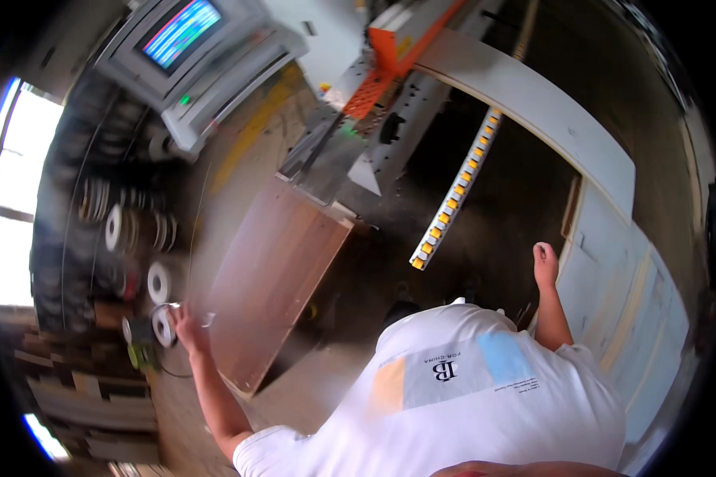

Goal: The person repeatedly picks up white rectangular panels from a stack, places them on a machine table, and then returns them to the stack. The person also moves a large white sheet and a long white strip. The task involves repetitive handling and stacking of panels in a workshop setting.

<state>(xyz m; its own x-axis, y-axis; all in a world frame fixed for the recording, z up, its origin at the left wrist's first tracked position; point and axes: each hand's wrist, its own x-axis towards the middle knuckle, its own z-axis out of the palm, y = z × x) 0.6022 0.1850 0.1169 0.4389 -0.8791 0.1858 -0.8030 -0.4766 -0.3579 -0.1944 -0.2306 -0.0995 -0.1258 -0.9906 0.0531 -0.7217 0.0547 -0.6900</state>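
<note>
My left hand (184, 327) reaches out at the left with its fingers apart. It is just beside the near left edge of a wood-brown board (270, 278); I cannot tell whether it touches it. Clear, shiny bits show near its fingertips, too blurred to name. Out to the right, my right hand (545, 267) is closed, its fingers curled in. What it holds, if anything, is hidden. The nearest thing to it is a stack of white panels (605, 262).
Ahead stands a grey machine with an orange guard (371, 91) and a control screen (181, 33). A rail with yellow rollers (453, 199) juts toward me. A pale curved-looking tabletop (533, 95) lies beyond. Rolls of edge banding (118, 229) and stacked boards (87, 401) line the left.
</note>
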